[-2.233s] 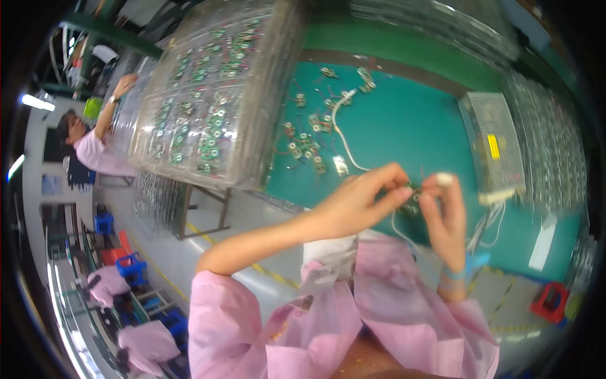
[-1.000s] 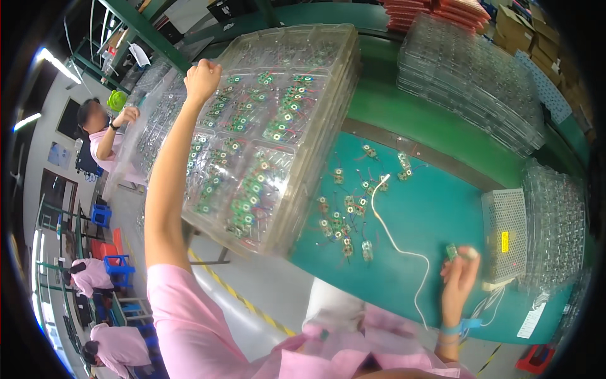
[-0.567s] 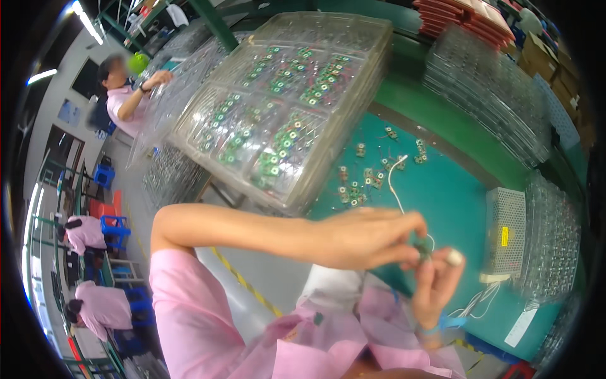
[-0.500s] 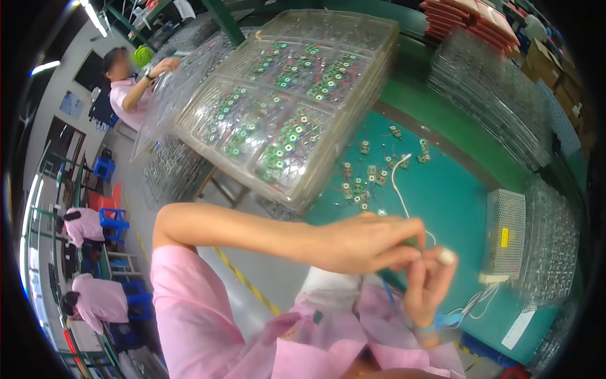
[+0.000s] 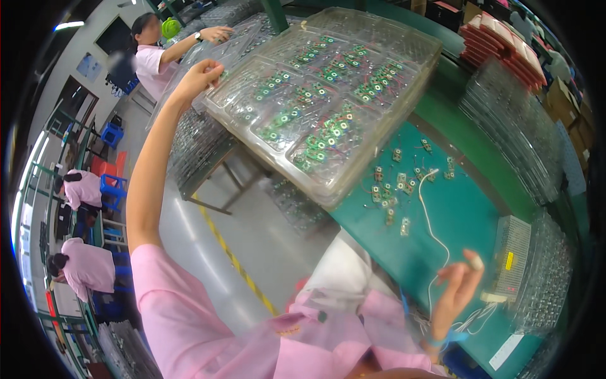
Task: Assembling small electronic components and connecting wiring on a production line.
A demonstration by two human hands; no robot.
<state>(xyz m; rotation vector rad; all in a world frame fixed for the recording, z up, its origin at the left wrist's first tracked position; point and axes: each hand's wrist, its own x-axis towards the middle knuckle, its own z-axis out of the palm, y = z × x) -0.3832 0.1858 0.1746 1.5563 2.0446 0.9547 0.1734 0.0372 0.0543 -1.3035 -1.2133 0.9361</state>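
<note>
Head view: white cable [image 5: 427, 218] near right hand [image 5: 457, 287]; mesh box [image 5: 516, 243] farther right.

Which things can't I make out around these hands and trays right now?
All in the head view:
Green bit at the left hand: too small and blurred to identify, or to tell if it's gripped.
Palm of the left hand: hidden by the hand itself.
Right hand: fingers blurred.
Lower trays' contents: covered by the top tray.
Cardboard boxes: cut off by the dark rim.

A tube lamp [image 5: 69, 25] glows well beyond the curled left hand [image 5: 202, 77]; glare spots the plastic tray [image 5: 396, 101] beside it; the right hand [image 5: 458, 283] blurs; outer edges curve into black.
</note>
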